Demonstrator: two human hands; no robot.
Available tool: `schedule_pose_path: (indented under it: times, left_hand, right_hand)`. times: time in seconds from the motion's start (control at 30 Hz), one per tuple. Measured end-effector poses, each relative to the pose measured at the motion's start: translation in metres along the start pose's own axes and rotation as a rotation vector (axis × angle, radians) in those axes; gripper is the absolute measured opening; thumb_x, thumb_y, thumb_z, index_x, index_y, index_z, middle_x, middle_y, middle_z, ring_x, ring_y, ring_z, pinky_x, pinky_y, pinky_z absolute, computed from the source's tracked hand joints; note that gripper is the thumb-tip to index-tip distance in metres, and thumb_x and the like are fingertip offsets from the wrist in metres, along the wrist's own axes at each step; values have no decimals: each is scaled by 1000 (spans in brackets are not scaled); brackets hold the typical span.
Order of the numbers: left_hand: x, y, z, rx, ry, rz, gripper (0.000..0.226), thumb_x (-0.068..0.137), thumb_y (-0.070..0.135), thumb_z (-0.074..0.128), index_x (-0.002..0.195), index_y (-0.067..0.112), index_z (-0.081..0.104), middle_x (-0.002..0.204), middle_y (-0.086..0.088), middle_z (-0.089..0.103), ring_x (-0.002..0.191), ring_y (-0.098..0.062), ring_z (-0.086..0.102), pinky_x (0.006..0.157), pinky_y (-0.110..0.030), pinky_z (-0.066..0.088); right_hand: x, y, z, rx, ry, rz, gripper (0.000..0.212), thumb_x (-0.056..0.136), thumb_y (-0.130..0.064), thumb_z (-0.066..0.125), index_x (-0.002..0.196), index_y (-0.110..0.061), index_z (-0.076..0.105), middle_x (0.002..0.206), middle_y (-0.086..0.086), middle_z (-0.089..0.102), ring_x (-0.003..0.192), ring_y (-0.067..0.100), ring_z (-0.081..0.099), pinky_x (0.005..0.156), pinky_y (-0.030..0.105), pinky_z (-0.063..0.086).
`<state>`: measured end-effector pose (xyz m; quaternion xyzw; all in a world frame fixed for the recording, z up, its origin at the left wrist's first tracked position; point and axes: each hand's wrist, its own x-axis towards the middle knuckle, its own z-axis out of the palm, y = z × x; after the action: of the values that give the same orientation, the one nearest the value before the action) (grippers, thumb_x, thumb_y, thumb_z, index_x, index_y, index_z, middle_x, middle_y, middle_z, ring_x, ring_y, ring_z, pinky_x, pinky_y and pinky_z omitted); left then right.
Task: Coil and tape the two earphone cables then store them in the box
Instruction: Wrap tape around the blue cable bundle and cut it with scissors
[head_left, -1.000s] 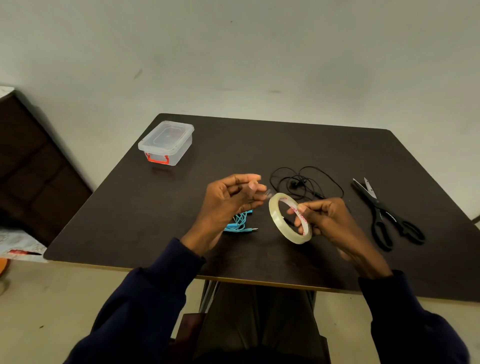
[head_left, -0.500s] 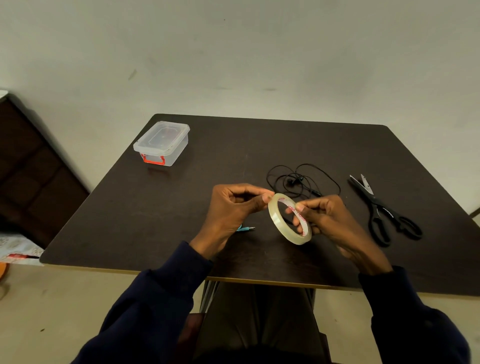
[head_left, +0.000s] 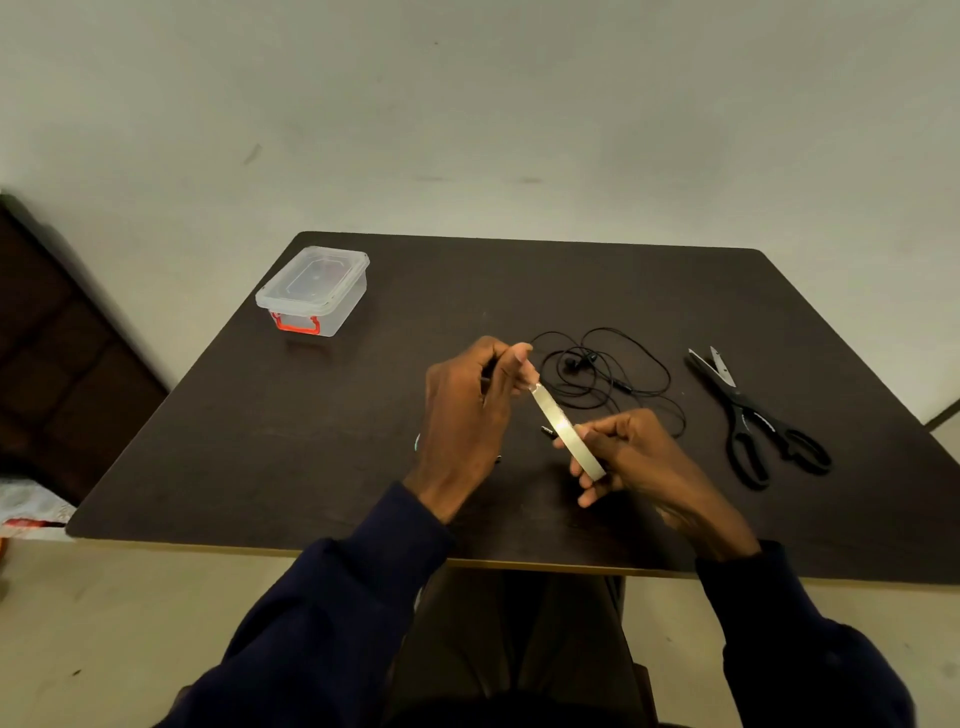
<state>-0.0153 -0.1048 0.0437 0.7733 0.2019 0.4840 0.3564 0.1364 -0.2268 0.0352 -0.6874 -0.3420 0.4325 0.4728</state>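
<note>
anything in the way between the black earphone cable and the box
Yes: the box has its lid on, so the black earphone cable cannot go in yet. Between them, only the left hand shows, pinching the end of the tape held by the right hand.

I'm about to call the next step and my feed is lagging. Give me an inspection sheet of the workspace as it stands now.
Surface: dark table.
Job's things: clear box, lid on, far left corner; tape roll, held edge-on above the table; black scissors, slightly open, at the right.
Clutter: nothing seen.
Hands: left hand pinches the pulled tape end; right hand grips the roll.
Cables: black earphone cable lies loose and uncoiled; a blue sliver shows beside the left hand, the rest is hidden.
Surroundings: pale wall; dark furniture at left.
</note>
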Motion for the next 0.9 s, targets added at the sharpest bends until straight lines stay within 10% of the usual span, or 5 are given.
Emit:
schedule_pose_path:
  times: [0.5,0.63,0.73,0.9]
  left_hand:
    - [28,16,6,-111,-113,-223,28,101,25,59,90,0,69,70,-8,74,65,-17,75,59,-30,62]
    - [36,12,2,-92,-162,-303,31,99,27,62,87,0,70,68,-9,74,63,-18,75,59,-27,61]
    - [39,10,0,-66,-197,-341,32,97,30,64,85,2,70,68,-9,75,62,-20,75,61,-32,63]
    - [47,17,2,-18,-236,-371,32,96,30,67,83,1,72,68,-9,75,61,-19,75,58,-26,60]
  right_hand:
    - [-8,1,-11,-46,-61,114,33,104,-27,54,106,3,69,73,22,72,53,21,65,48,28,57]
    - [-11,5,-41,-443,302,-74,26,100,-35,59,93,-14,73,66,2,70,54,7,63,52,19,48]
    - [-6,13,-76,-776,702,-185,14,96,-28,66,104,-17,70,101,5,69,93,14,63,87,33,54]
    - [18,33,-114,-1110,712,88,48,95,-43,64,116,1,63,130,24,50,123,38,44,102,45,39]
